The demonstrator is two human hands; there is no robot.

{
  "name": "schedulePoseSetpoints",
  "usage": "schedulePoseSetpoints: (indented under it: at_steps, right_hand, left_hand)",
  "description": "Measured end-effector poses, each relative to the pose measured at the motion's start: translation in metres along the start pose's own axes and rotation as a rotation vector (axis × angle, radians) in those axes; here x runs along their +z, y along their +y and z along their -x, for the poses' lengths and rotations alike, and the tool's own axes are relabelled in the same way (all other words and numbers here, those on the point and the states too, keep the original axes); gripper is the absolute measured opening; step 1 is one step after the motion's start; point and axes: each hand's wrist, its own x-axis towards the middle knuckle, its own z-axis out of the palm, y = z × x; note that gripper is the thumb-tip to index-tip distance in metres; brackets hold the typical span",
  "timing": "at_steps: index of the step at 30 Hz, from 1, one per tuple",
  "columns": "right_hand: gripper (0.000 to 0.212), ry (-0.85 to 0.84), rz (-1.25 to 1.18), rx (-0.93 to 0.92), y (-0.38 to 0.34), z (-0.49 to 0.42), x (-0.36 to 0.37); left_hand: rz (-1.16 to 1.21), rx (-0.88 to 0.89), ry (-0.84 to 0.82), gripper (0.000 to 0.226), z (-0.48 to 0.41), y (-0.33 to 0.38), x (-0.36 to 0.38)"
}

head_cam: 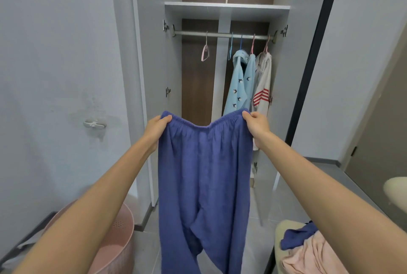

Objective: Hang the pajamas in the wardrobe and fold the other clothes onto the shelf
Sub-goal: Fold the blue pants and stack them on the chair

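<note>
Blue-purple pajama trousers (pixel 204 185) hang full length in front of me, held by their elastic waistband. My left hand (pixel 155 129) grips the waistband's left corner and my right hand (pixel 256 126) grips its right corner. Behind them stands the open wardrobe with a metal rail (pixel 222 35) under a white shelf (pixel 226 7). An empty pink hanger (pixel 205 52) hangs on the rail's left part. On the right hang a light blue pajama top with bird prints (pixel 240 82) and a white garment with red stripes (pixel 263 84).
A pink laundry basket (pixel 116 236) stands on the floor at lower left. At lower right a pile of blue and pink clothes (pixel 308 247) lies on a pale surface. The wardrobe's doors stand open on both sides; grey tiled floor lies between.
</note>
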Motion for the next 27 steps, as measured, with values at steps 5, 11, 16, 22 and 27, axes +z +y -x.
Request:
schedulePoseSetpoints:
  at_steps: [5,11,16,22,27]
  right_hand:
    - [0.019,-0.029,-0.142,-0.055,0.005,0.006,0.002]
    - [0.02,-0.351,-0.586,0.011,-0.002,0.014,-0.004]
    - [0.021,-0.59,-0.472,-0.047,-0.008,0.024,0.001]
    - [0.019,-0.696,-0.381,-0.077,-0.012,0.032,0.001]
    - [0.019,-0.769,-0.424,-0.071,-0.015,0.039,0.001]
  left_hand:
    - [0.369,0.072,-0.155,0.022,0.002,0.0,-0.002]
    - [0.431,0.11,-0.391,0.039,0.016,0.015,0.0]
    - [0.141,0.225,-0.613,0.025,0.027,0.022,0.014]
    - [-0.044,0.295,-0.606,0.01,0.034,0.019,0.023]
    - [-0.099,0.37,-0.543,0.014,0.036,0.018,0.027]
